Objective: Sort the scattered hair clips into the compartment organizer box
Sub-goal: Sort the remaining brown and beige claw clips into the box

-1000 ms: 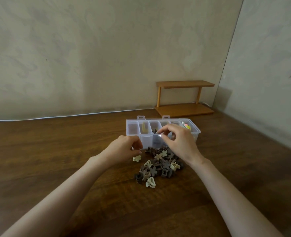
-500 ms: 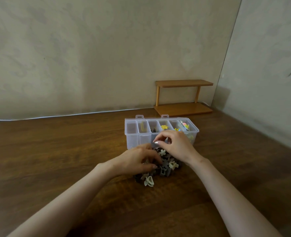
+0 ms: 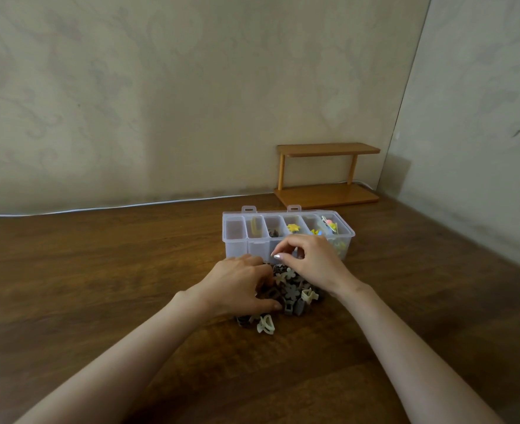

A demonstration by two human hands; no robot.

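The left hand (image 3: 240, 286) has dropped onto the heap of hair clips (image 3: 290, 290) and the right hand (image 3: 310, 264) has drawn back from the organizer box (image 3: 237, 252) at the heap's twelve o'clock, both with fingers curled, gripping what I can't tell; few clips are binned, so most sorting seems left.

Feed: I'm on one view here, the wide-angle head camera.
Position: above the near side of the organizer box (image 3: 237, 250), close in.
Facing: forward and down, past the box to the wall (image 3: 160, 102) behind it.
Framing: box just right of centre, table (image 3: 99, 270) spreading either side of it.
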